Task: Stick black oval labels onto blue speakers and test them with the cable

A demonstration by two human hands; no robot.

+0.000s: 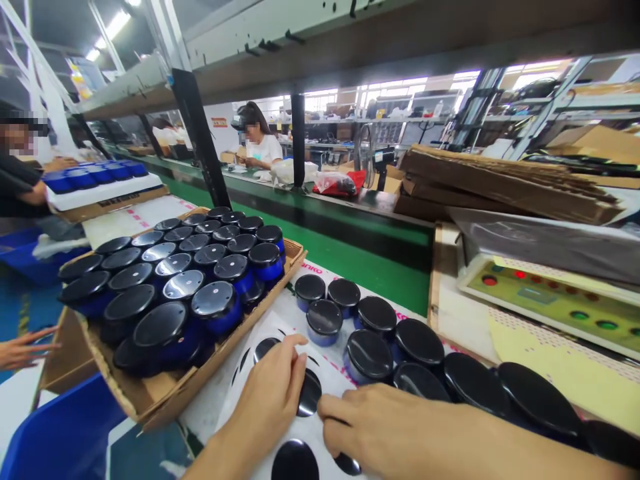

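- The left hand (267, 393) lies curved on a white backing sheet (327, 373), its fingertips just beside a black oval label (309, 393); it is not clenched.
- The right hand (385, 427) rests on the same sheet, fingers together beside that label. The view is close and partly blocked, so I cannot tell whether either hand is pinching anything.
- The sheet lies on the bench with several black oval labels on it or cut into it, and the hands partly cover it.
- Just beyond the hands stand about 10 blue jars with glossy black lids (369, 355), upright and set close together.
- To the left, a cardboard tray (165, 400) is packed with more black-lidded blue jars (216, 307).
- A co-worker's hand (25, 350) reaches in near the tray's left side.
- Farther left, a person in dark clothing (20, 183) sits behind a row of blue jars (95, 177).
- Across a green conveyor belt (350, 270), a person in a white T-shirt (263, 150) works.
- On the right are a panel with coloured buttons (550, 300) and flattened cardboard (510, 183).
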